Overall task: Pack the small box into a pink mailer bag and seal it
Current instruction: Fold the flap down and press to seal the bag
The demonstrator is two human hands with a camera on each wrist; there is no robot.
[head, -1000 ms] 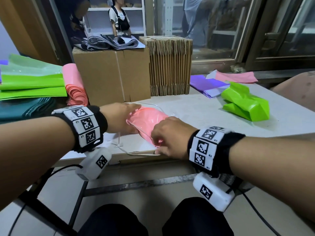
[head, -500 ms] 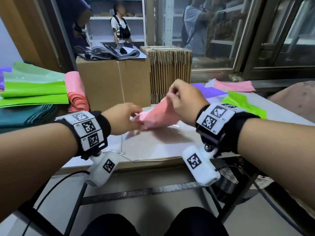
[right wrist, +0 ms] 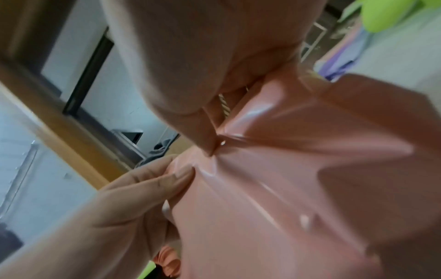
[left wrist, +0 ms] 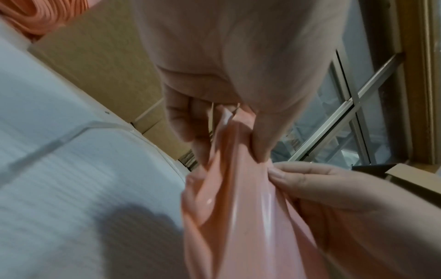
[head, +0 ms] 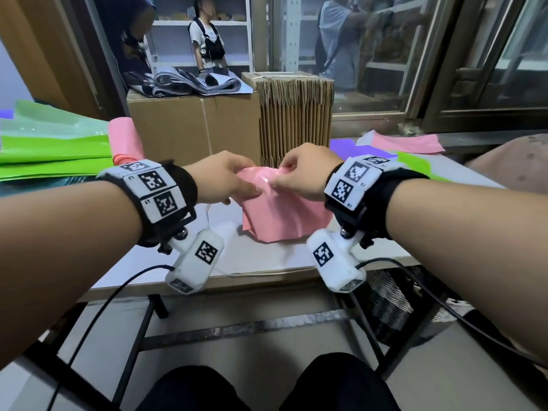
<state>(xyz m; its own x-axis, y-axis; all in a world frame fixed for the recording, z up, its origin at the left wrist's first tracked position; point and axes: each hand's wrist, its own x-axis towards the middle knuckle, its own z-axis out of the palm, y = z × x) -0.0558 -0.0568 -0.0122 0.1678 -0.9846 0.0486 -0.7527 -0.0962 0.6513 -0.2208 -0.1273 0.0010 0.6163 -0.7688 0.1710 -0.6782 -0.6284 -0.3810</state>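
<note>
Pink mailer bag (head: pixel 281 212) held up over the tabletop (head: pixel 267 259), centre of head view. Left hand (head: pixel 219 179) at 9 o'clock and right hand (head: pixel 305 173) at 3 o'clock each have a pinching grip on its top edge. Small box not visible.

The bag (head: pixel 284 215) stands on the table (head: pixel 267 256) near its front edge, between the left hand (head: pixel 221 178) and right hand (head: pixel 305 173) — both pinch its top. Behind it sit a carton (head: pixel 189 129) to the left and a cardboard stack (head: pixel 295 114) to the right, touching. Folded sheets (head: pixel 192 83) lie on the carton. A bag pile (head: pixel 53 143) lies far left — loose bags (head: pixel 406 143) far right.
</note>
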